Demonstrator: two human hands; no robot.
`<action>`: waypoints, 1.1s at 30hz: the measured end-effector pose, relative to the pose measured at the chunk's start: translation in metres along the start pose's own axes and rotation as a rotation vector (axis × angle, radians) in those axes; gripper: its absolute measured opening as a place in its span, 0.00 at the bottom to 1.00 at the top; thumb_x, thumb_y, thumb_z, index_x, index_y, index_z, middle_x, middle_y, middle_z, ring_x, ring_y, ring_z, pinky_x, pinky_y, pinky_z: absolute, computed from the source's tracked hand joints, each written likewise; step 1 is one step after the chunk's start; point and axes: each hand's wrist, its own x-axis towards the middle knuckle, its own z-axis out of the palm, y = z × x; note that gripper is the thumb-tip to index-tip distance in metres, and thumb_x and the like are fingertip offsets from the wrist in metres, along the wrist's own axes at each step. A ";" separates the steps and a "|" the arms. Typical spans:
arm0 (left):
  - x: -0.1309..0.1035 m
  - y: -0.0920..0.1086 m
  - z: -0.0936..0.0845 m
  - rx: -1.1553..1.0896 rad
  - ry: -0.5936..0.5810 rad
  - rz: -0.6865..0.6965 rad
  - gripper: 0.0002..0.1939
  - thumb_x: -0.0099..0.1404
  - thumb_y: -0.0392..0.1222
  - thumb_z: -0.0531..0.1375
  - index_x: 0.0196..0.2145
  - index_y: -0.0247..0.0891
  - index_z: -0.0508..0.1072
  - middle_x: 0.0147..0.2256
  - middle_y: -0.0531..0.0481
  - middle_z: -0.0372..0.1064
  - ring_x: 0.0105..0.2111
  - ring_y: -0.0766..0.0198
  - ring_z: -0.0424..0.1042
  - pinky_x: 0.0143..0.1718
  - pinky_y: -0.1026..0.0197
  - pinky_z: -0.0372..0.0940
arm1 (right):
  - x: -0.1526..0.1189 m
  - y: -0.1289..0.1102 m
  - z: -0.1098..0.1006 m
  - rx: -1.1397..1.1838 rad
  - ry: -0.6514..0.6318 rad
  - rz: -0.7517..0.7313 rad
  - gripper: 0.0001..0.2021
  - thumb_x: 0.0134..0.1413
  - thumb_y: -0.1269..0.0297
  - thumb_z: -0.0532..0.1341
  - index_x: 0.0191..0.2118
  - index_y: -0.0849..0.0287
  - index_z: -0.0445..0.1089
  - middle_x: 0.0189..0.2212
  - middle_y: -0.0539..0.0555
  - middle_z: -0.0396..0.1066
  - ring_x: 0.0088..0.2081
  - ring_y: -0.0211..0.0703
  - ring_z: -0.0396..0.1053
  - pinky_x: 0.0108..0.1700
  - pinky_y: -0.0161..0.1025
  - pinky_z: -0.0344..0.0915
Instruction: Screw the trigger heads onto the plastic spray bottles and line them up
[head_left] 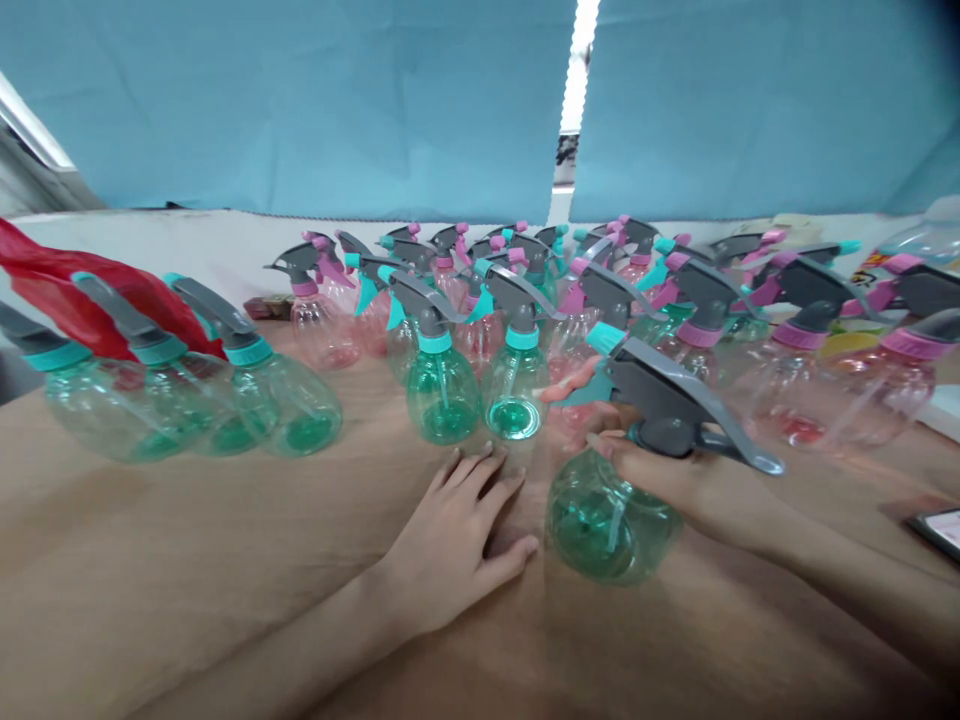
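Observation:
My right hand (637,465) is wrapped round the neck of a green spray bottle (611,530) with a grey and teal trigger head. The bottle tilts, its base low and near me. My left hand (457,535) lies palm down on the wooden table (247,570), fingers spread, holding nothing. Just beyond its fingertips two green spray bottles stand upright, a left one (444,395) and a right one (514,390). Part of my right hand is hidden behind the trigger head of the bottle it holds.
Several pink and green spray bottles crowd the back and right, among them a pink bottle (322,325). Three green bottles stand at the left, one (289,400) nearest the middle, by a red plastic bag (112,290). A phone (941,525) lies at the right edge. A blue sheet (337,110) hangs behind.

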 end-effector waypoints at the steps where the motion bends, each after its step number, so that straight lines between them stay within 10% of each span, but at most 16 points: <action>1: 0.000 0.000 0.000 -0.002 0.003 0.001 0.27 0.66 0.53 0.56 0.57 0.36 0.63 0.60 0.39 0.57 0.60 0.50 0.54 0.60 0.44 0.49 | 0.000 0.001 0.000 0.004 0.014 0.010 0.08 0.46 0.72 0.57 0.32 0.51 0.68 0.30 0.48 0.71 0.30 0.40 0.68 0.31 0.37 0.66; 24: 0.000 -0.001 0.000 0.022 -0.011 0.007 0.28 0.67 0.53 0.55 0.59 0.34 0.61 0.60 0.39 0.56 0.61 0.50 0.53 0.60 0.45 0.48 | 0.003 -0.005 0.001 0.069 0.055 0.049 0.03 0.40 0.67 0.57 0.27 0.53 0.66 0.19 0.48 0.66 0.26 0.43 0.68 0.27 0.39 0.66; 33: 0.000 -0.001 0.000 0.017 -0.002 0.004 0.27 0.67 0.53 0.55 0.58 0.36 0.62 0.60 0.40 0.56 0.61 0.51 0.53 0.59 0.45 0.50 | 0.003 -0.001 0.004 0.067 0.040 -0.028 0.19 0.47 0.74 0.57 0.45 0.50 0.72 0.30 0.48 0.75 0.25 0.42 0.70 0.36 0.44 0.70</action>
